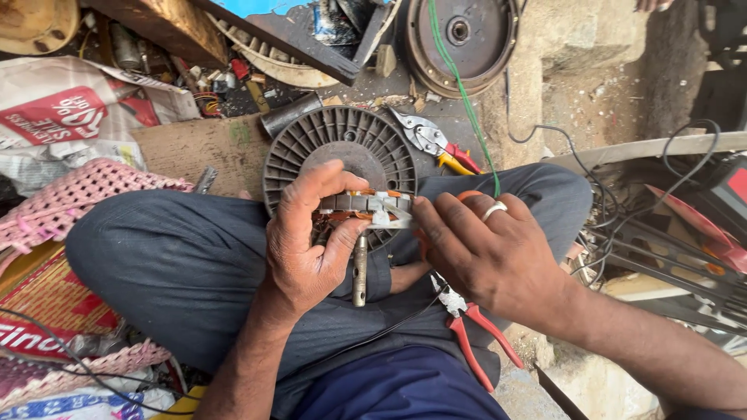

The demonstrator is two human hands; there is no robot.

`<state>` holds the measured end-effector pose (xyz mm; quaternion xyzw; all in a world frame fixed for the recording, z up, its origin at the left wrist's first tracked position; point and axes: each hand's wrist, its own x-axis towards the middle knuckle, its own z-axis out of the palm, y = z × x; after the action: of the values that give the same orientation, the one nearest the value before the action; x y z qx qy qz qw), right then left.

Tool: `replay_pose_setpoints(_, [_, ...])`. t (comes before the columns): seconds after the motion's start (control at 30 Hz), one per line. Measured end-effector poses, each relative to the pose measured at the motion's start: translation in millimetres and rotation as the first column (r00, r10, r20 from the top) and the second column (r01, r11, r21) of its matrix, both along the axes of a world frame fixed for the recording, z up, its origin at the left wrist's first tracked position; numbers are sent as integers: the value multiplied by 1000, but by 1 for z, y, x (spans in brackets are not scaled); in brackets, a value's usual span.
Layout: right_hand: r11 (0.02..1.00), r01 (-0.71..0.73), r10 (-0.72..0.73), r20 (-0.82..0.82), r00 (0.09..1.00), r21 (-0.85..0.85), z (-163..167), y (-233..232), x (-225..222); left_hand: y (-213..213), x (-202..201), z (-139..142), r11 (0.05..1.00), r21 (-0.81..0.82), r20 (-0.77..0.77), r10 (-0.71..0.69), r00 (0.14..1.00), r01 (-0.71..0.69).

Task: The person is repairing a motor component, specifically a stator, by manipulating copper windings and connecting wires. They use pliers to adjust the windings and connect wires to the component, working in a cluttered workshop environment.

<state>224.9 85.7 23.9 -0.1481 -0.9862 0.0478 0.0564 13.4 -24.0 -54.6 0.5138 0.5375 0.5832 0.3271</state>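
Observation:
My left hand [311,241] grips a fan motor stator [366,206] with copper windings and a steel shaft [359,272] hanging below it, held over my lap. My right hand [486,253], with a ring on one finger, pinches the white piece [391,218] at the stator's right edge. Behind the stator lies a dark grey ribbed round motor cover [342,144]. Red-handled pliers [475,330] rest on my leg under my right wrist.
Tin snips with red and yellow handles [436,148] lie beyond the cover. A round metal fan housing [459,39] sits at the top, with a green wire [467,101] running down from it. Black cables [622,210] and fan parts lie at right; woven mat and newspaper at left.

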Motion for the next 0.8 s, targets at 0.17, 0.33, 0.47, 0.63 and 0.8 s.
replay_pose_setpoints(0.17, [999, -2, 1, 11, 1000, 35, 6, 2, -5, 5, 7, -4, 998, 37, -56, 54, 997, -52])
replay_pose_setpoints(0.33, [1000, -9, 8, 51, 999, 19, 9, 5, -8, 6, 7, -5, 999, 26, -44, 34, 998, -33])
replay_pose_setpoints(0.47, [1000, -9, 8, 72, 997, 13, 9, 8, -10, 6, 5, -5, 999, 39, -50, 21, 999, -19])
replay_pose_setpoints(0.63, [998, -14, 10, 80, 997, 55, 8, 8, -11, 8, 5, -5, 998, 47, -59, 34, 998, -31])
replay_pose_setpoints(0.8, [998, -14, 12, 42, 999, 55, 8, 7, -11, 9, 4, -5, 999, 39, -62, 40, 997, -38])
